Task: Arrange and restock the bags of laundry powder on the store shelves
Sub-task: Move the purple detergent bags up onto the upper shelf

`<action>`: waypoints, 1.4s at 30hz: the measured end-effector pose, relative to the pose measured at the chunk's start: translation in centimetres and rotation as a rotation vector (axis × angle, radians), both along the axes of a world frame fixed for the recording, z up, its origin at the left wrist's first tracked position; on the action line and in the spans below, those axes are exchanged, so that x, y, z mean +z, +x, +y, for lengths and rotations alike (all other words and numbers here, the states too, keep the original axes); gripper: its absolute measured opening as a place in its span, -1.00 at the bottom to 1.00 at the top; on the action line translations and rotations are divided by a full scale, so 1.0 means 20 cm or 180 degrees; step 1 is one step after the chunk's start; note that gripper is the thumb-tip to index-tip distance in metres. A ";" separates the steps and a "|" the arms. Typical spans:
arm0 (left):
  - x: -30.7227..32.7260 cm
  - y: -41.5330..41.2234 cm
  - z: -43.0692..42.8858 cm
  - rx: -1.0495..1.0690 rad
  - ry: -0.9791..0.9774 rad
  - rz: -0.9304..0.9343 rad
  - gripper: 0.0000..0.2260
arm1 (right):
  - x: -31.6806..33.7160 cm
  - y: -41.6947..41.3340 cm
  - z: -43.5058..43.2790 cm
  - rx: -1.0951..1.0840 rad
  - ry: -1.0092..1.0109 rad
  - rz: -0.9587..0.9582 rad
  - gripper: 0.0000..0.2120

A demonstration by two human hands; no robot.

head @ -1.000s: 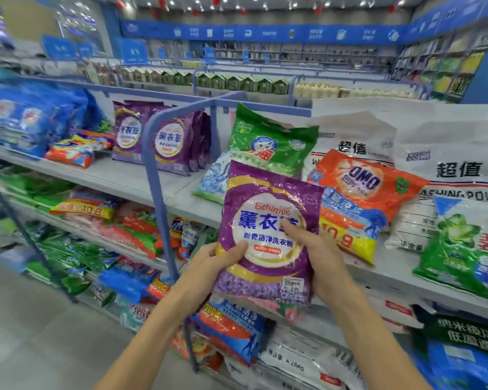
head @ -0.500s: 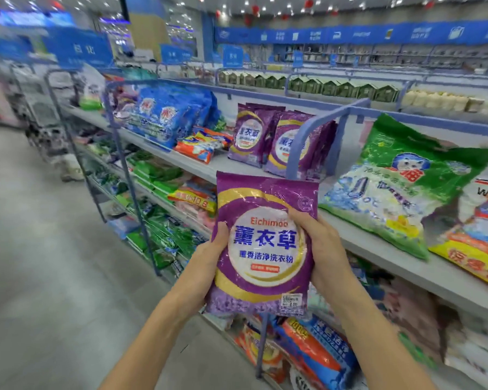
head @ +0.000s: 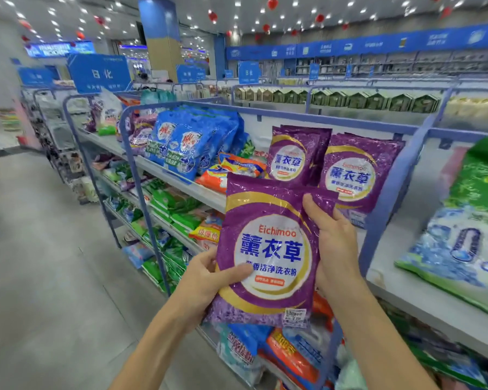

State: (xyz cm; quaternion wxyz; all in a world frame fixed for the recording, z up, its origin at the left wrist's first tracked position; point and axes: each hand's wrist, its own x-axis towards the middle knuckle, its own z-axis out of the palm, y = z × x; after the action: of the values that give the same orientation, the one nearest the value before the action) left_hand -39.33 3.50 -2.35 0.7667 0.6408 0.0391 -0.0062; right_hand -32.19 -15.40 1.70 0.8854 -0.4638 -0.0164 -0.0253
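Note:
A purple Eichimoo laundry powder bag [head: 268, 249] is held upright in front of the shelves by both my hands. My left hand [head: 206, 280] grips its lower left edge, thumb across the front. Along the right edge my right hand [head: 334, 243] grips it, thumb at the upper right corner. Just behind, on the top shelf [head: 206, 197], matching purple bags [head: 355, 173] stand upright in a row. Blue bags [head: 192, 142] stand further left on that shelf, and orange bags [head: 237, 167] lie flat between the two groups.
A blue metal divider frame [head: 389, 198] separates the purple bags from a green and blue bag [head: 468, 229] lying on the shelf at right. Lower shelves hold green, orange and blue bags [head: 175, 201]. Grey aisle floor [head: 45, 263] stretches to the left.
The view has swung left along the shelf. The purple bag in both hands has moved with it and now sits right in front of the shelved purple bags.

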 end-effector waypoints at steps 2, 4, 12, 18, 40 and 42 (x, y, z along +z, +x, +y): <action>0.03 0.16 0.08 0.0032 0.0112 0.0014 -0.73 | 0.02 0.15 0.07 -0.0098 -0.0055 0.0007 -0.93; 0.05 0.31 0.14 0.0030 0.0197 0.0033 -0.74 | 0.02 0.28 0.12 -0.0179 -0.0074 0.0005 -0.90; -0.01 0.83 0.24 -0.0297 -0.0134 0.0184 -0.80 | 0.03 0.63 0.18 -0.0623 -0.0114 0.0153 -0.91; 0.03 1.25 0.25 -0.0631 -0.0214 -0.0003 -0.73 | 0.13 0.88 0.20 -0.1158 -0.0213 0.0105 -0.69; 0.10 2.21 0.15 -0.0787 -0.0276 -0.0343 -0.83 | 0.06 1.45 0.23 -0.2000 -0.1376 0.0491 -0.63; 0.13 2.23 0.13 -0.0800 -0.0270 -0.0503 -0.83 | -0.04 1.33 0.26 -0.2031 -0.1831 0.0536 -0.54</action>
State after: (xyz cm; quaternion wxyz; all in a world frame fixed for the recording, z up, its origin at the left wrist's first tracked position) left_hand 5.21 6.19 0.21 0.7870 0.6061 -0.1022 -0.0534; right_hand -5.59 -10.13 0.86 0.6663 -0.6738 0.1936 -0.2542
